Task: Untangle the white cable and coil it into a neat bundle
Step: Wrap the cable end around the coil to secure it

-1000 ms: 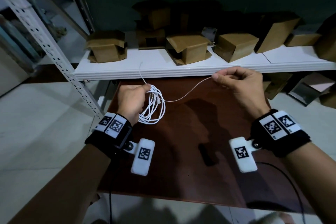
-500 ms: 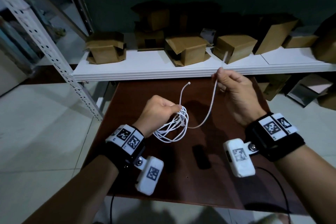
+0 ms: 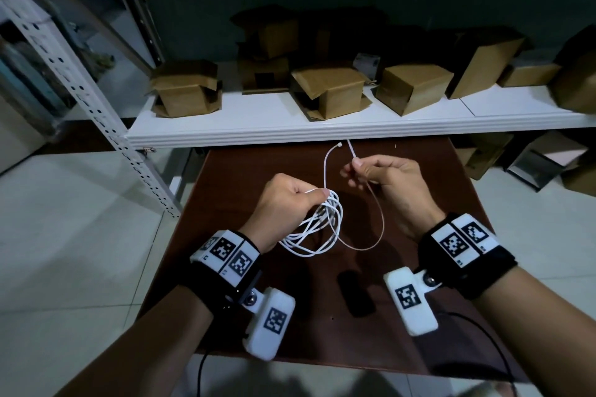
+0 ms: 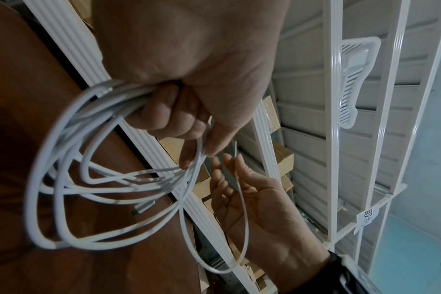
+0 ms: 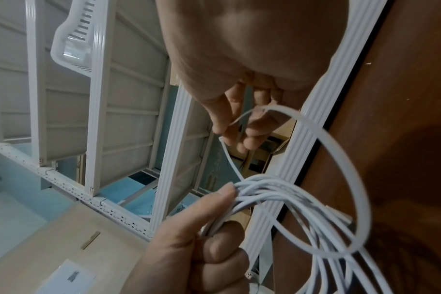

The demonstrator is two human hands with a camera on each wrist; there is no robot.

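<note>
My left hand (image 3: 283,203) fists gathered loops of white cable (image 3: 317,229), frame centre, locking coil. My right hand (image 3: 383,184) pinches free tail, feeding next loop above bench (image 3: 451,190).

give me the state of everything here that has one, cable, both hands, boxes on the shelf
white cable: partly coiled, several loose loops hanging from the left hand, one slack strand running to the right hand, a free end sticking up
left hand: grips the gathered loops
right hand: pinches the strand near its end
cardboard boxes: on the white shelf, some with flaps open
wooden table: beneath the hands, cable held above it
</note>
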